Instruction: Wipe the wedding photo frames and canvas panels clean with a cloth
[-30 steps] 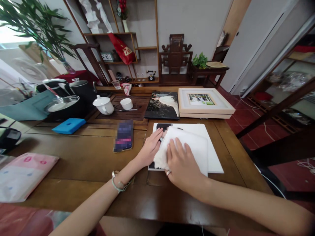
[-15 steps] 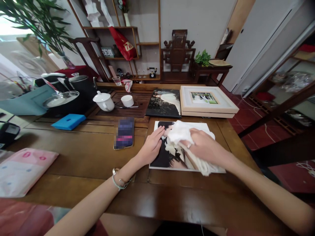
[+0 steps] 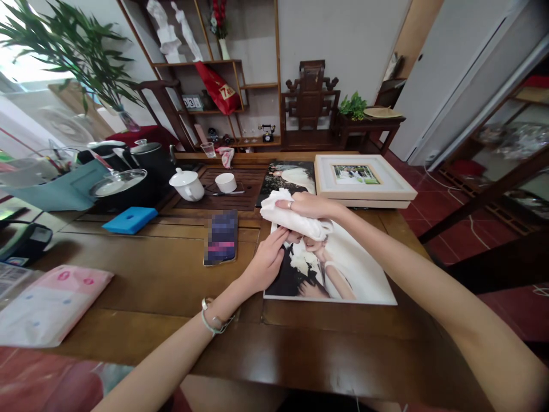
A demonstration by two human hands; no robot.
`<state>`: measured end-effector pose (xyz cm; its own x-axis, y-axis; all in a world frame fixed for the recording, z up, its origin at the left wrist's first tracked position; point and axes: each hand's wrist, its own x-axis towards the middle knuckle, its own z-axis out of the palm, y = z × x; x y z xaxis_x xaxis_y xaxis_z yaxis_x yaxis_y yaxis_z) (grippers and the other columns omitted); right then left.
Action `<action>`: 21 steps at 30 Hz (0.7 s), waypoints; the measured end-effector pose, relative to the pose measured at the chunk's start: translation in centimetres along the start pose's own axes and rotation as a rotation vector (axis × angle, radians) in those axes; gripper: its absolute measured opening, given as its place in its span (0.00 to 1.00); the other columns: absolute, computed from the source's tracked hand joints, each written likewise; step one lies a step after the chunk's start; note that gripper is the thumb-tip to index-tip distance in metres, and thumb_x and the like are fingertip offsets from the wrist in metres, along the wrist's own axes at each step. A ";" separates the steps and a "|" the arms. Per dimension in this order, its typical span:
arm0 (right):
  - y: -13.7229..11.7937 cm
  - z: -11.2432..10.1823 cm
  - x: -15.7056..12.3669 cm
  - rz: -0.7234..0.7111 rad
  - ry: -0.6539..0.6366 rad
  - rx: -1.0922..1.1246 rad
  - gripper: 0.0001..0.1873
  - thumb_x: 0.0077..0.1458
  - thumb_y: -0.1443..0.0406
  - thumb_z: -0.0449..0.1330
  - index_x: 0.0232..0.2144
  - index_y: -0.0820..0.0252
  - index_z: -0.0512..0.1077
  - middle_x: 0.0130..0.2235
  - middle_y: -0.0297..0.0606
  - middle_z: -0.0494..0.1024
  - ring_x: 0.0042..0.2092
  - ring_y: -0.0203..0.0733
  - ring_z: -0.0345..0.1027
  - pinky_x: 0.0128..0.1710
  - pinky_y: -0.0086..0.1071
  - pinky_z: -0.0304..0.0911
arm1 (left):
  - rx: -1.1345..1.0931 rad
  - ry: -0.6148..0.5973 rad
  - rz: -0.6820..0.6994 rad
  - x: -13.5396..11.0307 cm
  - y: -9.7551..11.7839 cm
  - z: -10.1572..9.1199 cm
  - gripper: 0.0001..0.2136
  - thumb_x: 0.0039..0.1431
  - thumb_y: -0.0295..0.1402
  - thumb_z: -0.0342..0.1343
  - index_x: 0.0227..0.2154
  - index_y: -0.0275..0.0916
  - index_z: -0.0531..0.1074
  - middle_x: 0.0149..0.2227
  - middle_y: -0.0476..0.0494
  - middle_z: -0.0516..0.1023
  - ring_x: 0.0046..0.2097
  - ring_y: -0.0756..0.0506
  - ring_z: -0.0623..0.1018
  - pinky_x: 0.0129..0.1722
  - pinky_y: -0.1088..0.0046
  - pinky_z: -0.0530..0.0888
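A large photo panel (image 3: 369,269) showing a couple lies flat on the wooden table before me. My left hand (image 3: 268,257) rests with its fingers stretched out on the panel's left edge. My right hand (image 3: 311,207) grips a bunched white cloth (image 3: 291,220), which covers the panel's upper left part. Just behind, a darker photo panel (image 3: 283,177) is partly hidden by the cloth. Beside it stands a light wooden picture frame (image 3: 364,197) with a small photo in its middle. A phone (image 3: 222,237) lies left of my left hand.
On the tea tray (image 3: 197,209) stand a white lidded cup (image 3: 187,184) and a small white bowl (image 3: 226,182). Further left are a blue block (image 3: 130,220), a glass-lidded pan (image 3: 118,186), a dark kettle (image 3: 150,157) and a pink-white tissue pack (image 3: 54,303).
My right hand has moved the cloth up and left, from the panel's middle to its upper left edge. More of the picture now shows. My left hand stays on the panel.
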<state>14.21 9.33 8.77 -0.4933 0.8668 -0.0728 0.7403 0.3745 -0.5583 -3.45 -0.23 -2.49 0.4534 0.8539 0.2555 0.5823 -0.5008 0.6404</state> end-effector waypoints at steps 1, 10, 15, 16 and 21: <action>0.3 -0.1 -0.5 0.005 -0.007 -0.003 0.28 0.56 0.43 0.53 0.24 0.61 0.69 0.29 0.43 0.78 0.29 0.45 0.70 0.30 0.34 0.64 | 0.000 0.002 0.002 0.0 0.0 0.0 0.24 0.66 0.29 0.39 0.64 0.37 0.56 0.67 0.37 0.57 0.68 0.39 0.56 0.66 0.50 0.53; 7.0 1.0 -9.1 -0.014 0.154 -0.047 0.25 0.61 0.48 0.48 0.44 0.59 0.74 0.51 0.49 0.75 0.56 0.58 0.65 0.54 0.52 0.60 | -0.027 0.020 0.019 0.1 0.2 0.0 0.23 0.66 0.29 0.40 0.63 0.39 0.57 0.67 0.39 0.56 0.69 0.41 0.55 0.67 0.52 0.53; 5.1 4.4 -12.0 -0.192 0.171 -0.268 0.25 0.60 0.50 0.53 0.49 0.62 0.74 0.63 0.46 0.64 0.68 0.64 0.37 0.64 0.64 0.27 | -0.004 0.002 -0.006 0.1 0.3 0.0 0.23 0.67 0.30 0.38 0.63 0.36 0.57 0.67 0.37 0.56 0.69 0.41 0.54 0.66 0.51 0.53; 4.1 5.1 -12.9 -0.217 0.158 -0.313 0.26 0.61 0.52 0.52 0.52 0.63 0.72 0.64 0.45 0.62 0.68 0.64 0.36 0.64 0.64 0.27 | -0.002 -0.001 -0.006 0.1 0.3 0.0 0.23 0.67 0.30 0.38 0.63 0.35 0.57 0.68 0.37 0.55 0.69 0.41 0.54 0.66 0.51 0.53; -0.7 8.2 -18.5 -0.321 0.007 -0.343 0.36 0.56 0.55 0.57 0.64 0.65 0.58 0.67 0.46 0.55 0.68 0.66 0.31 0.64 0.65 0.31 | -0.024 -0.008 0.018 0.1 0.0 0.0 0.23 0.67 0.31 0.38 0.63 0.37 0.57 0.67 0.36 0.56 0.69 0.41 0.54 0.66 0.51 0.53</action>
<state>19.01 -9.70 3.72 -0.7197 0.6912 0.0651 0.6596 0.7100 -0.2466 -3.43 -0.16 -2.44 0.4695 0.8434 0.2612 0.5579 -0.5126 0.6527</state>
